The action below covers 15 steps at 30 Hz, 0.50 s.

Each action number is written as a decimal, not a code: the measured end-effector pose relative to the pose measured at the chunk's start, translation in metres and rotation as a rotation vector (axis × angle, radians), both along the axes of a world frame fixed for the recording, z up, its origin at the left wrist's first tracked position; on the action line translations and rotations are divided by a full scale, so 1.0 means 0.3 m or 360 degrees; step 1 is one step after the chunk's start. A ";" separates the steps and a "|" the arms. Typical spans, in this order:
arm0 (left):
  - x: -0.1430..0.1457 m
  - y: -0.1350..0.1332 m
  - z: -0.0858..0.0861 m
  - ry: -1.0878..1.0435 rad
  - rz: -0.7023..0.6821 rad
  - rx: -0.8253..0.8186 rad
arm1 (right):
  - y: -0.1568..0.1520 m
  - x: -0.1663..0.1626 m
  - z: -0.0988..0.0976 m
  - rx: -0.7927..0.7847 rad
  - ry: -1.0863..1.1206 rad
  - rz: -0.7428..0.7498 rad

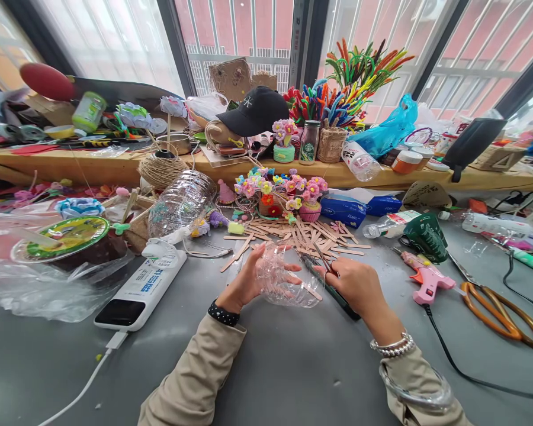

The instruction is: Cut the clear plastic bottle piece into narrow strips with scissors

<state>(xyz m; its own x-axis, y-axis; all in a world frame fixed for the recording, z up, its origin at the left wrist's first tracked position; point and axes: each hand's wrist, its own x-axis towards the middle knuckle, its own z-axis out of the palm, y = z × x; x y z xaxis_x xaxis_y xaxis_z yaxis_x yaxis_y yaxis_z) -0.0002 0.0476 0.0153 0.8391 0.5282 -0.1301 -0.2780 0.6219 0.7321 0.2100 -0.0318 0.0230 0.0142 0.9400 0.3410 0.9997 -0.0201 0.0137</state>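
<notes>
My left hand point(247, 278) is closed around a cut piece of clear plastic bottle point(270, 278), tilted with its wide rim toward the right. Fingers show through the clear wall. My right hand point(355, 285) grips small scissors point(323, 255), whose metal blades point up and away beside the bottle piece. Whether the blades touch the plastic I cannot tell. Under the right hand lies a long dark-handled tool point(343, 300), its kind partly hidden. Just beyond both hands, many flat wooden craft sticks point(288, 231) are heaped on the grey table point(293, 373).
A white power bank point(144, 287) with a cable lies to the left, near a lidded bowl point(66, 239) in plastic wrap. At right are a pink glue gun point(426, 275) with its cord and large orange-handled scissors point(497, 313). Crafts crowd the wooden ledge point(231, 168) behind.
</notes>
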 end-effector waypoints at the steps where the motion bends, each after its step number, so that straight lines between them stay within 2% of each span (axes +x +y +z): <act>1: 0.000 0.000 0.001 -0.0003 0.0004 -0.0007 | 0.001 0.000 -0.002 0.0025 -0.0002 0.0013; 7: 0.005 -0.003 0.003 -0.0028 -0.0076 0.0015 | 0.002 -0.007 -0.010 0.0190 0.0073 0.0113; 10: 0.006 -0.002 -0.001 -0.0037 -0.0080 0.0012 | 0.002 -0.007 -0.012 0.0229 0.0182 0.0063; 13: 0.009 0.005 -0.010 -0.0111 0.0069 0.0008 | 0.005 -0.001 -0.008 0.0211 0.0464 -0.0080; 15: 0.013 0.011 -0.017 -0.0187 0.0254 0.0077 | 0.008 0.001 0.000 0.0127 0.0808 -0.0105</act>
<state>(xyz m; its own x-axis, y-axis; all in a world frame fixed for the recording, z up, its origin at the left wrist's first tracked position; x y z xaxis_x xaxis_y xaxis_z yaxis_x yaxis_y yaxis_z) 0.0036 0.0508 0.0102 0.7523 0.6588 -0.0075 -0.4555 0.5283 0.7166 0.2103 -0.0294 0.0231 0.2550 0.9029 0.3461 0.8766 -0.0648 -0.4768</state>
